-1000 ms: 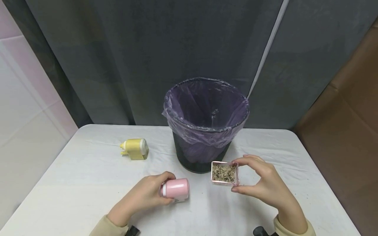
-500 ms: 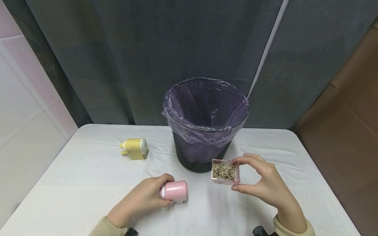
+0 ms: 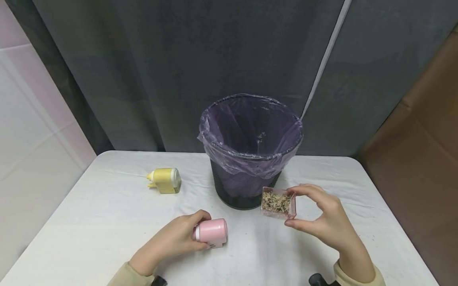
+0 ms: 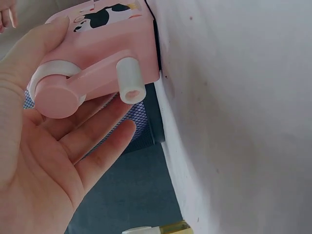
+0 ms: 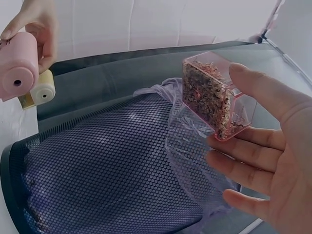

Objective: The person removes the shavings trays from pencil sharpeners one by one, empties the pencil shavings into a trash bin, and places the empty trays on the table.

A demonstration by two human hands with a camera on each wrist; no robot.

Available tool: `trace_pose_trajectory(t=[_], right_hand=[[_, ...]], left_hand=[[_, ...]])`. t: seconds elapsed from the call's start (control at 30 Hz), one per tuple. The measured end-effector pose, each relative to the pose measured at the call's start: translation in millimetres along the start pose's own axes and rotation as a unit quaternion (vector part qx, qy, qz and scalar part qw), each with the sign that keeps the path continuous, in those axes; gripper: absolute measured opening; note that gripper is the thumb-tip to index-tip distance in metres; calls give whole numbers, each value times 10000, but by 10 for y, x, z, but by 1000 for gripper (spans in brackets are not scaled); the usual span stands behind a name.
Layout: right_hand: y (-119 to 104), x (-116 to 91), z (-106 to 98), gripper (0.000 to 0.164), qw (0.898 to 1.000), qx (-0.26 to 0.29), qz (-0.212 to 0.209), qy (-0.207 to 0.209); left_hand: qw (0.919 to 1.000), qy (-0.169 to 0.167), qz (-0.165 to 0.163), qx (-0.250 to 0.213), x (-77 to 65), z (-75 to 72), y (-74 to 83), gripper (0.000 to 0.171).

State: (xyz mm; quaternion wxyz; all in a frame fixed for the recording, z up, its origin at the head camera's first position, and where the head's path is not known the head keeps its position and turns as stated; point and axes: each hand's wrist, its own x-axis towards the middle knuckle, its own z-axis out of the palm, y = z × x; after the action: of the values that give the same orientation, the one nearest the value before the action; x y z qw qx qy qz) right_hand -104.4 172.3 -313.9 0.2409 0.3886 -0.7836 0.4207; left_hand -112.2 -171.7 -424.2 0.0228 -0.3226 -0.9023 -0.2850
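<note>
In the head view my left hand (image 3: 182, 235) grips a pink crank pencil sharpener (image 3: 212, 232) by its crank end, low over the table. The left wrist view shows its pink crank arm with a white knob (image 4: 130, 80) and a cartoon print on its side. My right hand (image 3: 323, 216) pinches a clear pink shavings drawer (image 3: 291, 210) between thumb and fingers. Pencil shavings (image 5: 208, 92) fill much of the drawer, which is held in front of the bin and tilted with its open side toward the head camera.
A black mesh bin (image 3: 236, 203) lined with a purple plastic bag (image 3: 247, 165) stands at the back middle of the white table (image 3: 107, 222). A yellow pencil sharpener (image 3: 163, 180) lies at the back left. Small dark specks dot the tablecloth. A dark curtain (image 3: 179, 71) hangs behind.
My right hand has moved slightly right and up with the shavings drawer, which has tilted. My left hand has lowered the pink pencil sharpener a little.
</note>
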Motion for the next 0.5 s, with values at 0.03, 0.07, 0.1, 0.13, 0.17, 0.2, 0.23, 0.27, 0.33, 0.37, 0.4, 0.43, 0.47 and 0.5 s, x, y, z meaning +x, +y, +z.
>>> trace_pose_trajectory(t=[0.03, 0.07, 0.1, 0.13, 0.17, 0.2, 0.23, 0.27, 0.33, 0.37, 0.4, 0.43, 0.47, 0.5], right_hand=[[-19, 13, -12, 57, 10000, -21, -5, 33], [-25, 20, -23, 56, 10000, -46, -3, 62], [-17, 20, -34, 56, 9999, -77, -5, 84], [9, 12, -43, 57, 9999, -120, 6, 103], [45, -2, -50, 57, 9998, -149, 28, 118], [84, -18, -57, 58, 9997, -176, 47, 131], [120, -32, -64, 59, 9997, -208, 58, 144], [150, -42, -71, 60, 9996, -221, 61, 156], [174, -49, -87, 61, 9995, -231, 65, 185], [173, -45, -97, 61, 9995, -235, 69, 204], [166, -38, -108, 61, 9994, -248, 64, 226], [156, -29, -119, 61, 9993, -259, 63, 246], [149, -21, -132, 61, 9992, -273, 62, 268], [143, -11, -144, 61, 9992, -292, 52, 284]], left_hand=[[10000, -30, 3, 1, 7, -5, 0, 55], [10000, -55, 4, 9, 13, -10, -1, 55], [10000, -73, 13, 31, 17, -18, 1, 55], [9999, -90, 8, 67, 20, -26, 2, 55], [9999, -107, -5, 109, 22, -37, 6, 55], [9998, -121, -11, 148, 24, -46, 7, 56], [9997, -148, -30, 185, 26, -59, 10, 57], [9996, -158, -45, 237, 29, -74, 15, 58], [9993, -141, -79, 345, 35, -106, 31, 60], [9992, -122, -88, 375, 40, -125, 39, 61], [9991, -94, -80, 401, 47, -145, 45, 61], [9990, -63, -62, 428, 58, -168, 52, 61], [9989, -4, -30, 458, 69, -193, 60, 60], [9988, 65, 10, 485, 82, -220, 66, 58]])
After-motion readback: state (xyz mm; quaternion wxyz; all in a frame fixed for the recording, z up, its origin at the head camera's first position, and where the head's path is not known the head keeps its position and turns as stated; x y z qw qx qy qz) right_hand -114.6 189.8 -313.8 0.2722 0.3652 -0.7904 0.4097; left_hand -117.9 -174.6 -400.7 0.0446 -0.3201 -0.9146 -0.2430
